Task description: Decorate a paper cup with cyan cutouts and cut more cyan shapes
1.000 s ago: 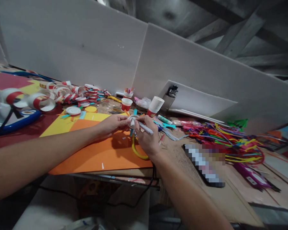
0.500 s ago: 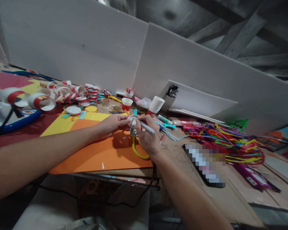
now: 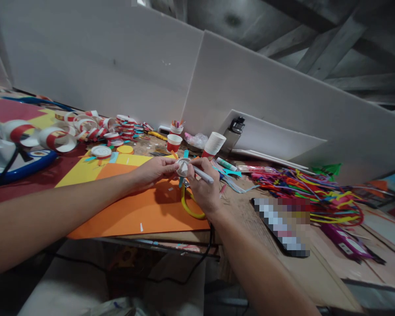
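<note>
My left hand point(image 3: 156, 172) pinches the left edge of a small round white paper cup base point(image 3: 183, 164), which has blue and orange paper strips sticking out around it. A pale triangular shape shows on its face. In my right hand point(image 3: 204, 186) is a white pen point(image 3: 202, 174), gripped with its tip end toward the cup base; the tip itself is hidden by my fingers. Just below the hands, a yellow-handled pair of scissors point(image 3: 188, 206) lies on orange paper point(image 3: 128, 213).
Behind stand a red paper cup point(image 3: 174, 143), a stack of white cups point(image 3: 213, 145) and a dark bottle point(image 3: 233, 135). Cut cup rings point(image 3: 85, 125) heap at left. A phone point(image 3: 279, 228) and colourful pipe cleaners point(image 3: 316, 193) lie at right. A grey panel point(image 3: 118, 66) walls the back.
Almost nothing differs. The pen and my right fingers have shifted very slightly at the cup base; my left hand keeps its hold.
</note>
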The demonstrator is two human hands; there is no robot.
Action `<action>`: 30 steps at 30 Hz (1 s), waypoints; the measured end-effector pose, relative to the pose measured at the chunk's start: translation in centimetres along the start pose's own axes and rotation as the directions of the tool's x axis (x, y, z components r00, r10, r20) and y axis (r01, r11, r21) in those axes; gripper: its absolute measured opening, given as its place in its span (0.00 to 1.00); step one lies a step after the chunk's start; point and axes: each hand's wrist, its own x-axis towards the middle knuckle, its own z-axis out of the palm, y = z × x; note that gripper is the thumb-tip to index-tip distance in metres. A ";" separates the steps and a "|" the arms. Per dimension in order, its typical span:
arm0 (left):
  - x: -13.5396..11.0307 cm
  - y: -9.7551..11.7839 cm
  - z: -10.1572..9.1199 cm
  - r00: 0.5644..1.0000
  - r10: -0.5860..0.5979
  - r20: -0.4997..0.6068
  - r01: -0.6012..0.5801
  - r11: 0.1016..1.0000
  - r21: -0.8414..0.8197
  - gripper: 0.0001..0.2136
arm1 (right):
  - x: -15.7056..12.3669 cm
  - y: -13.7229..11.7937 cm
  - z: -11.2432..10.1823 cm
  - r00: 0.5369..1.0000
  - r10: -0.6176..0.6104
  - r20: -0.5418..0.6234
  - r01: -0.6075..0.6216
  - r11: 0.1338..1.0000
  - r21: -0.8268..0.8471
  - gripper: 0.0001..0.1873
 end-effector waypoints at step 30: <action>0.0 -0.2 -0.3 0.999 0.023 0.023 -0.024 0.998 0.049 0.13 | 0.1 -0.1 0.0 1.000 0.008 -0.023 -0.008 1.000 -0.004 0.04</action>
